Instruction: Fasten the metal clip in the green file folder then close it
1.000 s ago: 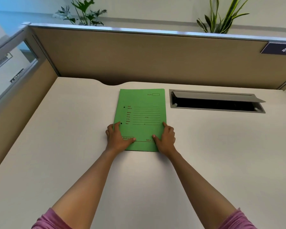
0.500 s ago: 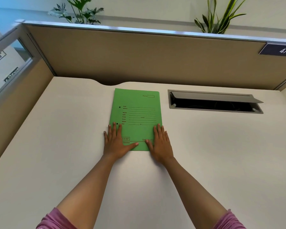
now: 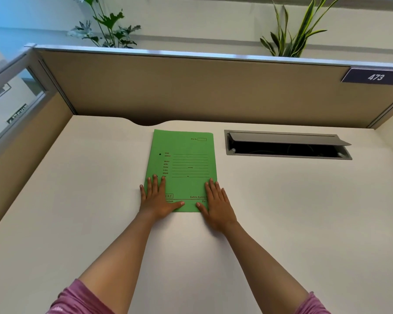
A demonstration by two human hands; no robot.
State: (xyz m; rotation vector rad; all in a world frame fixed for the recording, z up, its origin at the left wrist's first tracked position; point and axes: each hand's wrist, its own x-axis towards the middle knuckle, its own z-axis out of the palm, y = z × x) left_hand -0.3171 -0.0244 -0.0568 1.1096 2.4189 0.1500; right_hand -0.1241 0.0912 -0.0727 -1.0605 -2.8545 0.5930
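The green file folder [image 3: 186, 164] lies closed and flat on the cream desk [image 3: 77, 200], its printed cover facing up. My left hand [image 3: 156, 199] rests flat on the folder's near left corner, fingers spread. My right hand [image 3: 214, 206] lies flat on the near right corner, partly on the desk. Neither hand grips anything. The metal clip is hidden inside the folder; only two small dark holes show near the left edge.
A grey cable hatch [image 3: 286, 145] with its lid raised is set into the desk to the right of the folder. Tan partition walls [image 3: 191, 87] close the desk at the back and left. A sign reading 473 [image 3: 374, 77] hangs at the upper right.
Both hands went from curled at the folder's near corners to lying flat with fingers stretched out. The folder stays closed in the same place.
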